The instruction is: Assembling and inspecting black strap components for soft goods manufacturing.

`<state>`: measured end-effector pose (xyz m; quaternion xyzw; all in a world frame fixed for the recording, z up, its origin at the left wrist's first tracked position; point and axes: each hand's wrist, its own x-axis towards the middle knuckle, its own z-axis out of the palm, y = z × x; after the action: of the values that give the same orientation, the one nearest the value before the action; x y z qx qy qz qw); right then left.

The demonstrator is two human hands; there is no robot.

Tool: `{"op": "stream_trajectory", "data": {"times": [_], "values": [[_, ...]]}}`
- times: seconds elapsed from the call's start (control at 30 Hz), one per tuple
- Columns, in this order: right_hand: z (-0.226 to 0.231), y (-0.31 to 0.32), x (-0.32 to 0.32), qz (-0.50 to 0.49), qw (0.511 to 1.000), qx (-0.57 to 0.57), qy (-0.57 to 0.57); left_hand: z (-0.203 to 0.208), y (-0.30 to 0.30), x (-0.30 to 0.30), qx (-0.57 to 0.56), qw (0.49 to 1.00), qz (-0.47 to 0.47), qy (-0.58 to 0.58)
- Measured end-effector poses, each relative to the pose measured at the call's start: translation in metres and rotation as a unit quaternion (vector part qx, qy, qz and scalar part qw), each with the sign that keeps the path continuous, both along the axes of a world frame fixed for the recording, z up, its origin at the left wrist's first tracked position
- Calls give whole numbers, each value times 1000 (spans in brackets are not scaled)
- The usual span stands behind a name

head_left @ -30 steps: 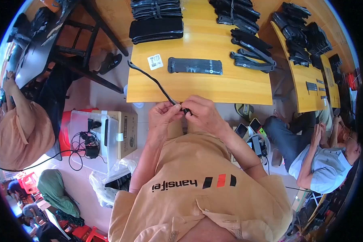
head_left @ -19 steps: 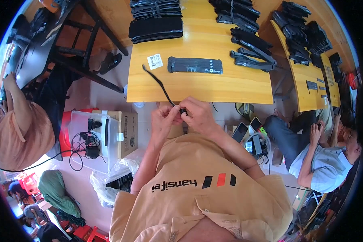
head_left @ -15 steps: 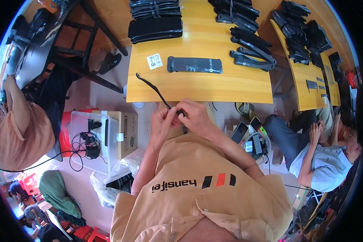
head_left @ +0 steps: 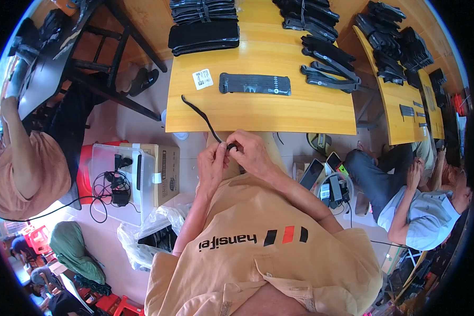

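Observation:
A narrow black strap (head_left: 201, 115) runs up and left from my fingers, its free end over the near edge of the yellow table. My left hand (head_left: 213, 162) pinches it at the lower end. Close against it, my right hand (head_left: 252, 152) has its fingers closed round a dark looped or coiled part of the same strap; most of that part is hidden. On the table ahead lies a flat set of black straps (head_left: 254, 84) with white print. A white label (head_left: 202, 79) is beside it.
Stacked black strap packs (head_left: 203, 39) stand at the table's far left, and more black bundles (head_left: 329, 76) lie at its right. A clear plastic bin (head_left: 148, 184) with cables and a cardboard box (head_left: 168, 171) are at my left. A seated person (head_left: 421, 210) is at my right.
The strap's free end has shifted slightly right. Both hands stay together on the strap, with only small finger movements.

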<state>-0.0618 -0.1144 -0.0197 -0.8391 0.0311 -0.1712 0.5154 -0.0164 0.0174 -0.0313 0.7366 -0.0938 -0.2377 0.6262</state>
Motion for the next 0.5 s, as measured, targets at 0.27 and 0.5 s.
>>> {"op": "stream_trajectory", "data": {"times": [0.27, 0.5], "values": [[-5, -10, 3, 39, 983, 169, 55, 4, 0, 2, -71, 996, 10, 49], [8, -15, 6, 57, 966, 233, 99, 11, 0, 6, -62, 997, 1, 37]]}}
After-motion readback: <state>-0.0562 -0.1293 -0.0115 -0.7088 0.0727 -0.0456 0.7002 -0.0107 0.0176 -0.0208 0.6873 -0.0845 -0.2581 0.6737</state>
